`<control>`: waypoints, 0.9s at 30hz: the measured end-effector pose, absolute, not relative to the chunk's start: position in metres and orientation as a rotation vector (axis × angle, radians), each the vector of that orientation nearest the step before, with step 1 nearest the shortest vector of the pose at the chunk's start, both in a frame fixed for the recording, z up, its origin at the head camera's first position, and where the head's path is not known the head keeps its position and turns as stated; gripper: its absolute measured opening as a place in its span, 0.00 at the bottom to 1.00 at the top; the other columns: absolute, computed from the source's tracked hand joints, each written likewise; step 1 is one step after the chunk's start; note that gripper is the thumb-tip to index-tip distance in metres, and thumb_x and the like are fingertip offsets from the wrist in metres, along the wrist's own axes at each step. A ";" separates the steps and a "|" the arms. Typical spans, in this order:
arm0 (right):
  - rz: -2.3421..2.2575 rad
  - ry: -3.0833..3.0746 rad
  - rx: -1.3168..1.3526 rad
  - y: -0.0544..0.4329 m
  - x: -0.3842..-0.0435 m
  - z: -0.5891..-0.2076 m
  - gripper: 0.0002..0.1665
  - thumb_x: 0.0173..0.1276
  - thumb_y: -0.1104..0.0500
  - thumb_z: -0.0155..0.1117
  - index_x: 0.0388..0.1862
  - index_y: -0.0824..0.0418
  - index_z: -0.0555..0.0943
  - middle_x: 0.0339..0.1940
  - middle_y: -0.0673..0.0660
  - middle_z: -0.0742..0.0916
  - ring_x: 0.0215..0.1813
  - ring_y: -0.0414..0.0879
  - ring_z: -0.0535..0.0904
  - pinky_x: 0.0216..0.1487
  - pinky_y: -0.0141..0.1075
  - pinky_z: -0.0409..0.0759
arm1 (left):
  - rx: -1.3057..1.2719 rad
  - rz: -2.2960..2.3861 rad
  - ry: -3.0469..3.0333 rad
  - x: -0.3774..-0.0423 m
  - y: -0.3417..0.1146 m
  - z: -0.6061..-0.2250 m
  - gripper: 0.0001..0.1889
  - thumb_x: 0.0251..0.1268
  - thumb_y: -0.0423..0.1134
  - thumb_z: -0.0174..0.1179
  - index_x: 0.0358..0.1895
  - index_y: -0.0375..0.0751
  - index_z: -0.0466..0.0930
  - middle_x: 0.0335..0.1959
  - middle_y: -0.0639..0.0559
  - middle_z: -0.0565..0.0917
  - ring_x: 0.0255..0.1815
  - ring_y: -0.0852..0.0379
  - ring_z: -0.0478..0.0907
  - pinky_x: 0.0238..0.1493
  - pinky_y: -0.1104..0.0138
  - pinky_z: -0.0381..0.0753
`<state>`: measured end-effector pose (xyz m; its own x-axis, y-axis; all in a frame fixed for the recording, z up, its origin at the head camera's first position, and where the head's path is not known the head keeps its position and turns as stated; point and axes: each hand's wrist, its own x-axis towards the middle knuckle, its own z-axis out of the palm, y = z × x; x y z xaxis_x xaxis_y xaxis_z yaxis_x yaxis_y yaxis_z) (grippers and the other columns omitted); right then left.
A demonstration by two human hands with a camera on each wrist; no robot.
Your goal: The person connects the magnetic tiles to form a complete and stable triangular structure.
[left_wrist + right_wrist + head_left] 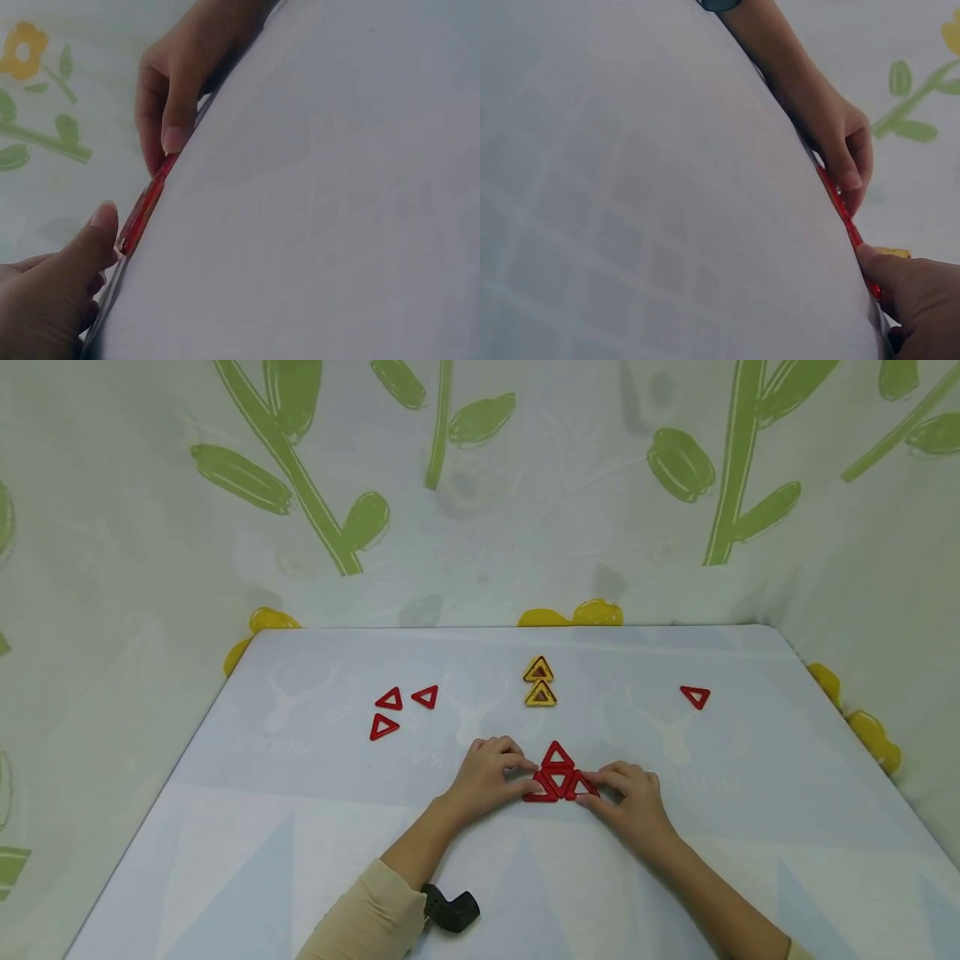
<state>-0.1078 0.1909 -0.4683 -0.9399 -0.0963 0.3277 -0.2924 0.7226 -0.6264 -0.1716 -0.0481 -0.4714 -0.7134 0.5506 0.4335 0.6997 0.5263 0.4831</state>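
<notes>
- Pinching the near-left red triangle (pixel 551 788) narrowly with the left hand (pixel 486 777), thumb and finger.
- Pinching the near-right red triangle (pixel 573 786) just as narrowly with the right hand (pixel 633 806).
- Flanking the middle red triangle (pixel 565 781) with both, the far red triangle (pixel 555 747) just beyond, all flat on the table (pixel 525 877).
- Facing two yellow triangles (pixel 541 694) in line beyond.
- Having three red triangles (pixel 386 732) off left, one lone red triangle (pixel 701 701) off right.

The faint lettering (pixel 273 744) on the tabletop (pixel 540 868) is too pale to read.
</notes>
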 end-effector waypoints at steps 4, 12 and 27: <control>1.020 -2.681 0.366 0.194 -0.109 -0.466 0.22 0.46 0.58 0.78 0.44 0.56 0.86 0.35 0.48 0.83 0.40 0.41 0.72 0.42 0.43 0.60 | -1.025 -0.966 -2.558 -0.174 -0.047 -0.474 0.15 0.52 0.48 0.70 0.42 0.47 0.86 0.38 0.54 0.78 0.39 0.59 0.74 0.45 0.63 0.70; 0.979 -2.748 0.500 0.197 -0.114 -0.465 0.22 0.50 0.58 0.76 0.47 0.54 0.86 0.37 0.48 0.81 0.41 0.42 0.71 0.43 0.44 0.59 | -0.946 -0.834 -2.823 -0.174 -0.045 -0.471 0.29 0.59 0.58 0.61 0.63 0.51 0.74 0.50 0.52 0.73 0.50 0.57 0.69 0.51 0.61 0.65; 0.998 -2.699 0.086 0.182 -0.111 -0.470 0.27 0.45 0.47 0.79 0.43 0.58 0.84 0.40 0.52 0.82 0.45 0.45 0.75 0.43 0.41 0.75 | -0.867 -0.930 -2.751 -0.173 -0.044 -0.471 0.27 0.50 0.54 0.69 0.52 0.47 0.80 0.43 0.51 0.76 0.46 0.56 0.71 0.49 0.61 0.69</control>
